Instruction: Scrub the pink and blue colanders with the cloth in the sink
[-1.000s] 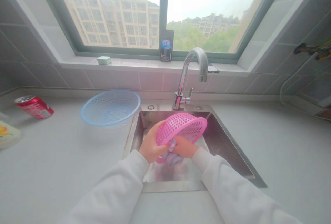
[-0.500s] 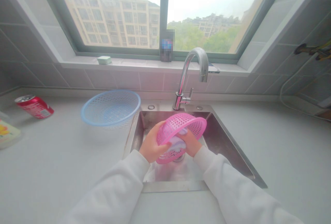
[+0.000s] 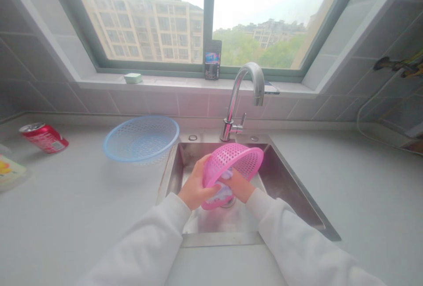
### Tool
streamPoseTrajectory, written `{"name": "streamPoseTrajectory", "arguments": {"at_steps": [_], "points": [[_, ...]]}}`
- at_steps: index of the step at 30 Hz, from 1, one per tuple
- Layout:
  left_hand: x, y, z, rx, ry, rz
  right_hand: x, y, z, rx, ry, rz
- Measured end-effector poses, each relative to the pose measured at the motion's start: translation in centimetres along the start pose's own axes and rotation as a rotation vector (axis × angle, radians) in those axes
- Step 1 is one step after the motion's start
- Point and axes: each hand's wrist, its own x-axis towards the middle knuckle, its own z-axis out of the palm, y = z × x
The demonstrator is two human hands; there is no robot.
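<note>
Gripped pink basket (image 3: 233, 158), mouth tilted rightward

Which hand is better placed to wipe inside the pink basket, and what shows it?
Probably the right hand: it holds the pale cloth at the open side of the pink basket, while the left hand has its grip on the basket itself.

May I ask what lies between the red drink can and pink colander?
In the head view, the blue colander stands between the red drink can and pink colander, which the left hand grips.
</note>
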Motion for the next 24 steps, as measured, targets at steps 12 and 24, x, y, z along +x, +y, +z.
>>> {"name": "streamPoseTrajectory", "arguments": {"at_steps": [12,24], "points": [[-0.06,0.46,-0.14,0.039,0.003,-0.003,0.28,0.52,-0.14,-0.109,-0.037,0.081],[0.08,0.66,-0.31,0.016,0.012,-0.011,0.04,-0.10,-0.11,0.070,0.020,0.076]]}}
